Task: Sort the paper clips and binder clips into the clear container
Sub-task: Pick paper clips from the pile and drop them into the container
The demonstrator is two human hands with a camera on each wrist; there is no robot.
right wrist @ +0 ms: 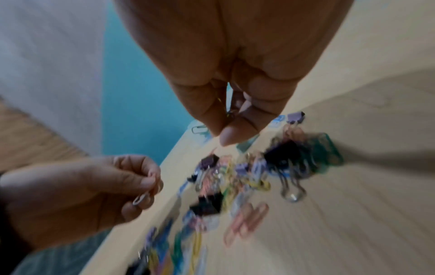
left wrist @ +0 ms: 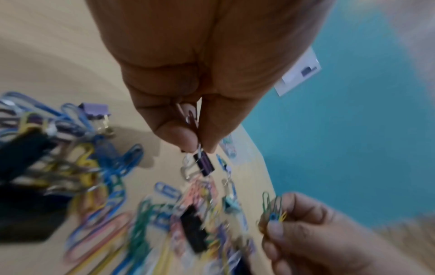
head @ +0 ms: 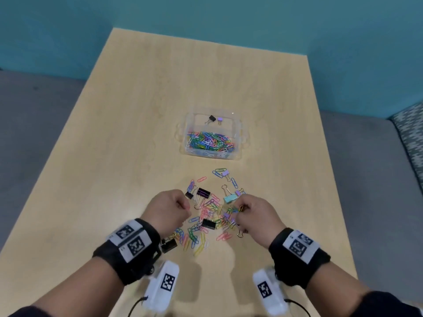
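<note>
Currently gathering: left hand pinches a white paper clip; right hand pinches several coloured paper clips. Clear plastic container sits frame centre; carrying there likely follows.

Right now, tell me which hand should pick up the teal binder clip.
Right. The right hand is beside the teal binder clip, though it pinches paper clips. The left hand is farther away and holds its own paper clips.

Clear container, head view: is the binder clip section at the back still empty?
No: the clear container already has two small binder clips, one black and one lilac, in its far compartment.
</note>
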